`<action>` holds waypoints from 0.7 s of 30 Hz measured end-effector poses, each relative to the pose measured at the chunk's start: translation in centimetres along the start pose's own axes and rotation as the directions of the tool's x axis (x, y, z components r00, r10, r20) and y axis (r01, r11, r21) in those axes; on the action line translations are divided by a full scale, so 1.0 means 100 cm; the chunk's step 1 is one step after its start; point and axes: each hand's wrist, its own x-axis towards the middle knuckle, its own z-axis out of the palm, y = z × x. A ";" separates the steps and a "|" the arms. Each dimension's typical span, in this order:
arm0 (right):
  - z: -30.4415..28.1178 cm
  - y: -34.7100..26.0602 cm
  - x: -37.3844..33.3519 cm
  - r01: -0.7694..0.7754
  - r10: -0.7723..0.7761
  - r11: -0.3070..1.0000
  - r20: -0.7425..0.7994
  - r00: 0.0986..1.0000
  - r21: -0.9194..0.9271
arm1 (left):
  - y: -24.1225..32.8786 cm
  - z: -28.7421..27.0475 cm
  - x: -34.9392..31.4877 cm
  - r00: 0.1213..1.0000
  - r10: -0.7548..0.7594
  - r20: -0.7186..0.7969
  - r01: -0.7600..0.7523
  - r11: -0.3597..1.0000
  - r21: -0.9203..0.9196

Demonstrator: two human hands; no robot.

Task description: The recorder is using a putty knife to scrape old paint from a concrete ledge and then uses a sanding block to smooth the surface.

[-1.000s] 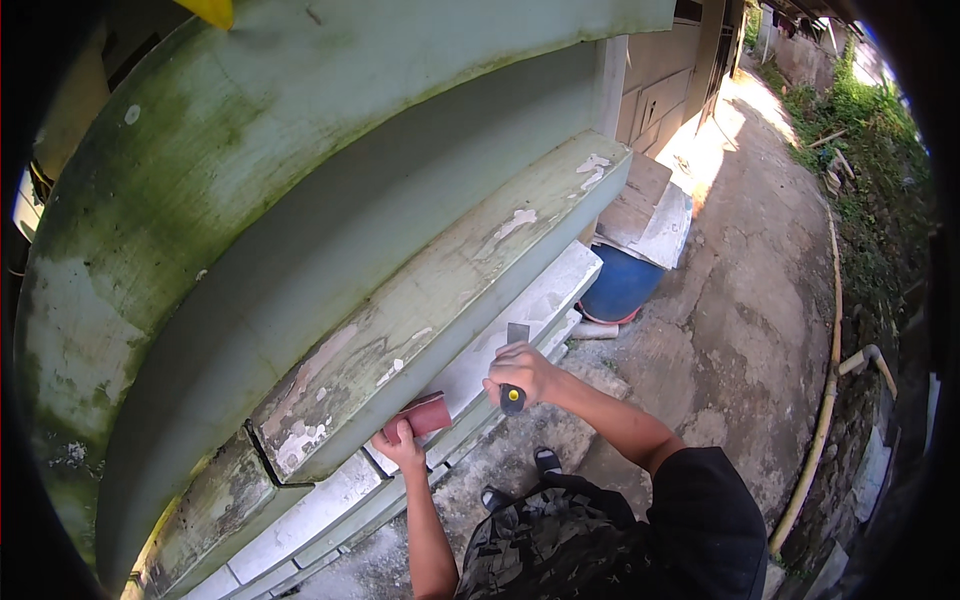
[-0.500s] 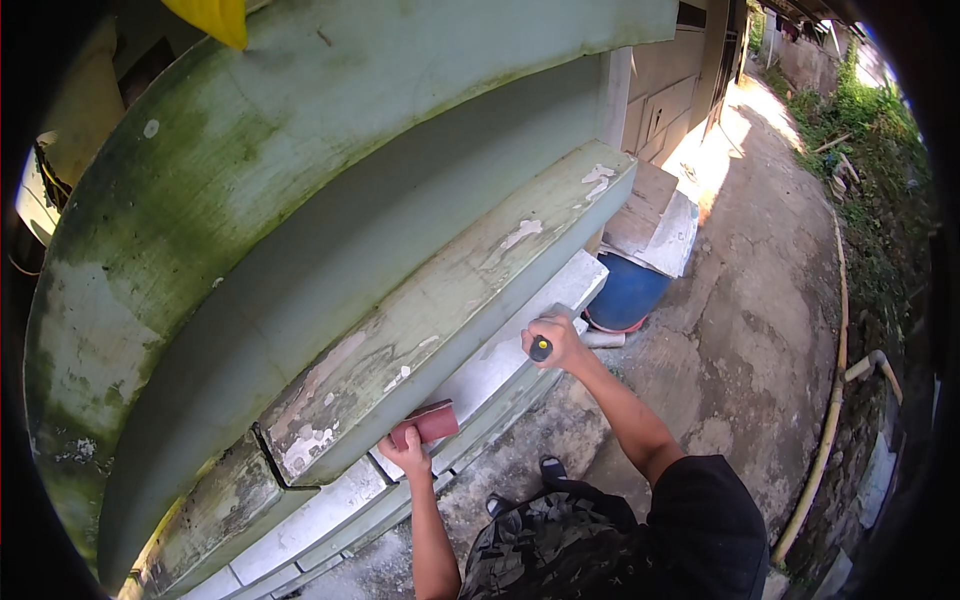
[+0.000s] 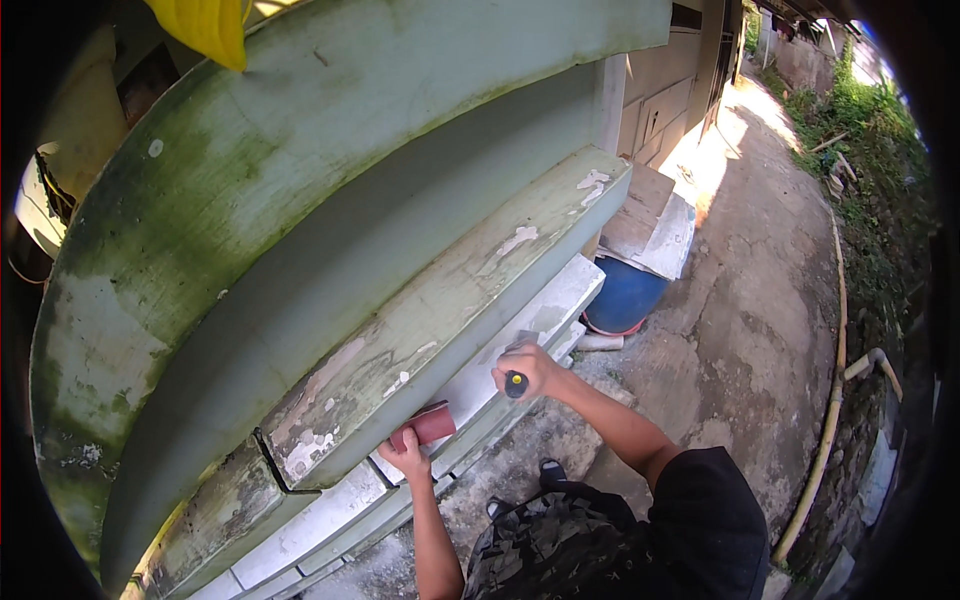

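Scraper (image 3: 516, 383): one, over white ledge (image 3: 562, 296); long axis runs forward, blade (image 3: 527, 337) foremost
Right hand (image 3: 532, 368): curled tightly round scraper
Left hand (image 3: 408, 459): pinching one red pad (image 3: 430, 425)
Sandals (image 3: 551, 471): two

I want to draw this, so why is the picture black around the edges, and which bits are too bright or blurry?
In the head view, the fisheye lens leaves black corners and bends straight edges; also in the head view, sunlight washes out the far path, and there too, the scraper blade above the right hand looks smeared, maybe from moving.
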 end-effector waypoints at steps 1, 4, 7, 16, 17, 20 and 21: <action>-0.001 0.020 -0.015 -0.097 0.096 0.994 -0.029 0.995 -0.041 | 0.002 0.003 -0.003 1.000 0.004 -0.019 -0.004 1.000 -0.017; -0.007 0.023 -0.013 -0.119 0.107 0.989 -0.132 0.985 -0.088 | 0.016 0.005 0.001 0.999 0.026 0.046 -0.024 0.998 -0.052; -0.003 -0.020 0.000 -0.110 0.108 0.993 -0.076 0.991 -0.031 | 0.013 0.002 0.004 0.999 0.046 0.029 -0.047 0.998 0.043; 0.007 -0.085 -0.041 -0.185 0.230 0.945 0.143 0.963 -0.271 | 0.052 -0.022 0.013 0.977 0.186 0.104 -0.208 0.941 0.267; 0.004 -0.085 -0.051 -0.179 0.225 0.948 0.157 0.962 -0.261 | 0.053 -0.032 0.014 0.980 0.179 0.091 -0.198 0.941 0.275; -0.008 -0.094 -0.056 -0.439 0.446 0.868 -0.021 0.895 -0.234 | 0.085 -0.050 0.022 0.982 -0.021 0.188 -0.018 0.979 0.202; -0.011 -0.101 -0.049 -0.436 0.447 0.869 -0.010 0.895 -0.233 | 0.091 -0.053 0.023 0.983 -0.029 0.180 -0.009 0.979 0.204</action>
